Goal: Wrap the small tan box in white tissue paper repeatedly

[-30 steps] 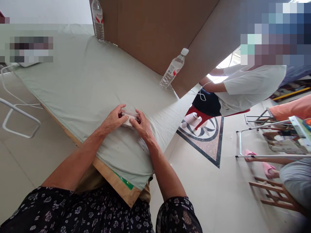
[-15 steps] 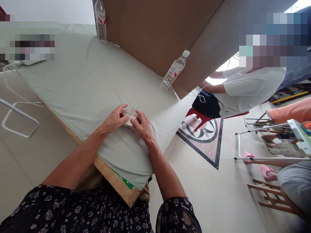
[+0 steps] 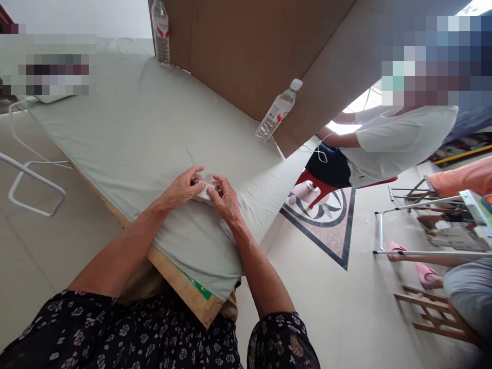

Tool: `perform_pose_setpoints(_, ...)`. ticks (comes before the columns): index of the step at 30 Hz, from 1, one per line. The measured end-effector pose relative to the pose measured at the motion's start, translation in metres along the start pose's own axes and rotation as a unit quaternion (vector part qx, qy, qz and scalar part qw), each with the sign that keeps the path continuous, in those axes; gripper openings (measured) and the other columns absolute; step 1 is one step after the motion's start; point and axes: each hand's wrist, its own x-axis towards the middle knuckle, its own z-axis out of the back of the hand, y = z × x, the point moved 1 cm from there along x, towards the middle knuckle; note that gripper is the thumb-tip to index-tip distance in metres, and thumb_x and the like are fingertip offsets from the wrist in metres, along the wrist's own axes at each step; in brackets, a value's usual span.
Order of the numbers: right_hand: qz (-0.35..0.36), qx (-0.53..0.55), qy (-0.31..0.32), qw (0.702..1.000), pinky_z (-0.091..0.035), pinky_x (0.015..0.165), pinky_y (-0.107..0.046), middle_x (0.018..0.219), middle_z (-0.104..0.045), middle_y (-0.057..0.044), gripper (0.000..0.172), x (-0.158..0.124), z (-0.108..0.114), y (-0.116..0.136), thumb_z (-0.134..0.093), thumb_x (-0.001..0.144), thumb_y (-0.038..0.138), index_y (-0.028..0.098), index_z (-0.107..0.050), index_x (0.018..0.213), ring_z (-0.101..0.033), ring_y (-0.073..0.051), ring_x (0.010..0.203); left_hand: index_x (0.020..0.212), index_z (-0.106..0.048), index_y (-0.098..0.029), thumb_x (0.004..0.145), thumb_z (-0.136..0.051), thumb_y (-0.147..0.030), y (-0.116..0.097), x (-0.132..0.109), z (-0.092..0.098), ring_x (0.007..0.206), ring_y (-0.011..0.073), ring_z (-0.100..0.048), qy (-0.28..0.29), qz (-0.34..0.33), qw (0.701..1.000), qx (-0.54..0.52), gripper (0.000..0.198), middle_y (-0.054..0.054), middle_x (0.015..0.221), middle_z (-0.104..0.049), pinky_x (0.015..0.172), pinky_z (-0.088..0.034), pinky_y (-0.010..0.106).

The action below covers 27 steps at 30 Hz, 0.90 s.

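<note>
A small, flat whitish block (image 3: 205, 195) lies at the near part of the cloth-covered table (image 3: 154, 123), between my two hands. My left hand (image 3: 186, 186) grips its left end, thumb on the top face and fingers curled round the far side. On its right end my right hand (image 3: 225, 197) has the same kind of grip, with the thumb close to the other thumb. The fingers partly cover the block, and its details are too small to make out.
A clear bottle (image 3: 275, 114) leans near a large brown cardboard panel (image 3: 246, 56); another bottle (image 3: 161, 38) stands at its left edge. At right, a person in a white shirt (image 3: 403, 143) sits on a red stool. A white metal frame (image 3: 380, 230) stands on the floor.
</note>
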Motion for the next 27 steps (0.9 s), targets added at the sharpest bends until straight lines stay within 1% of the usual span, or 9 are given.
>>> perform_pose_setpoints(5, 0.012, -0.039, -0.022, 0.999, -0.053, 0.094, -0.041, 0.117, -0.075, -0.010, 0.052, -0.002, -0.001, 0.002, -0.063, 0.092, 0.046, 0.022, -0.058, 0.138, -0.068, -0.023, 0.101, 0.152, -0.048, -0.009, 0.076, -0.063, -0.038, 0.000, 0.000, 0.001, 0.087, 0.0173, -0.061, 0.002, 0.001, 1.000, 0.001, 0.083, 0.008, 0.109, -0.067, 0.077, -0.048, 0.030)
perform_pose_setpoints(7, 0.015, -0.041, -0.015, 0.999, -0.052, 0.095, -0.042, 0.117, -0.075, -0.010, 0.054, -0.002, 0.000, 0.002, -0.064, 0.092, 0.047, 0.021, -0.058, 0.139, -0.068, -0.023, 0.099, 0.151, -0.049, -0.009, 0.075, -0.064, -0.038, -0.001, -0.001, 0.001, 0.087, 0.0175, -0.061, 0.000, 0.002, 1.000, 0.003, 0.083, 0.009, 0.110, -0.068, 0.078, -0.048, 0.030)
perform_pose_setpoints(10, 0.009, 0.002, 0.006, 1.000, -0.053, 0.095, -0.041, 0.116, -0.075, -0.010, 0.058, 0.002, 0.005, 0.000, -0.063, 0.092, 0.053, 0.020, -0.057, 0.139, -0.069, -0.023, 0.098, 0.151, -0.049, -0.008, 0.075, -0.063, -0.037, -0.002, 0.000, 0.000, 0.087, 0.0171, -0.061, 0.002, -0.003, 1.000, 0.004, 0.082, 0.009, 0.110, -0.068, 0.077, -0.048, 0.030)
perform_pose_setpoints(12, 0.004, 0.048, 0.010, 0.999, -0.054, 0.096, -0.040, 0.116, -0.075, -0.009, 0.057, 0.006, 0.009, -0.002, -0.059, 0.093, 0.059, 0.021, -0.058, 0.136, -0.069, -0.022, 0.102, 0.150, -0.050, -0.008, 0.075, -0.062, -0.036, -0.001, 0.000, -0.001, 0.085, 0.0167, -0.061, 0.004, -0.005, 1.000, -0.004, 0.081, 0.009, 0.111, -0.068, 0.074, -0.047, 0.029)
perform_pose_setpoints(14, -0.002, 0.088, 0.012, 0.996, -0.054, 0.098, -0.039, 0.115, -0.075, -0.009, 0.055, 0.011, 0.012, -0.003, -0.056, 0.094, 0.060, 0.023, -0.058, 0.133, -0.070, -0.022, 0.105, 0.149, -0.050, -0.009, 0.075, -0.062, -0.035, -0.001, 0.001, -0.002, 0.084, 0.0165, -0.062, 0.006, -0.005, 1.000, -0.014, 0.079, 0.009, 0.111, -0.069, 0.072, -0.047, 0.029)
perform_pose_setpoints(17, -0.012, 0.118, 0.019, 0.993, -0.054, 0.099, -0.040, 0.113, -0.077, -0.009, 0.052, 0.017, 0.013, -0.005, -0.059, 0.091, 0.058, 0.022, -0.059, 0.129, -0.071, -0.022, 0.105, 0.150, -0.049, -0.009, 0.075, -0.061, -0.033, 0.000, 0.001, -0.002, 0.083, 0.0165, -0.062, 0.009, -0.005, 1.000, -0.020, 0.079, 0.009, 0.111, -0.070, 0.072, -0.047, 0.029)
perform_pose_setpoints(20, -0.018, 0.119, 0.019, 0.993, -0.054, 0.098, -0.040, 0.113, -0.078, -0.010, 0.048, 0.020, 0.013, -0.006, -0.059, 0.091, 0.055, 0.022, -0.060, 0.126, -0.071, -0.023, 0.108, 0.149, -0.050, -0.009, 0.075, -0.062, -0.033, 0.000, 0.000, -0.002, 0.082, 0.0163, -0.062, 0.007, -0.008, 1.000, -0.022, 0.079, 0.009, 0.110, -0.070, 0.070, -0.047, 0.029)
perform_pose_setpoints(24, -0.025, 0.114, 0.010, 0.993, -0.055, 0.097, -0.040, 0.114, -0.078, -0.010, 0.048, 0.016, 0.013, -0.006, -0.057, 0.092, 0.055, 0.022, -0.059, 0.127, -0.071, -0.024, 0.110, 0.147, -0.053, -0.010, 0.075, -0.062, -0.033, 0.003, 0.002, -0.002, 0.080, 0.0152, -0.060, 0.003, -0.017, 1.000, -0.018, 0.076, 0.008, 0.106, -0.069, 0.067, -0.045, 0.027)
perform_pose_setpoints(27, -0.028, 0.117, 0.008, 0.993, -0.055, 0.098, -0.041, 0.118, -0.077, -0.011, 0.050, 0.010, 0.013, -0.004, -0.057, 0.093, 0.054, 0.022, -0.056, 0.131, -0.071, -0.024, 0.110, 0.148, -0.052, -0.010, 0.074, -0.062, -0.034, 0.003, 0.003, -0.002, 0.082, 0.0158, -0.060, 0.004, -0.015, 1.000, -0.017, 0.078, 0.008, 0.108, -0.069, 0.069, -0.045, 0.028)
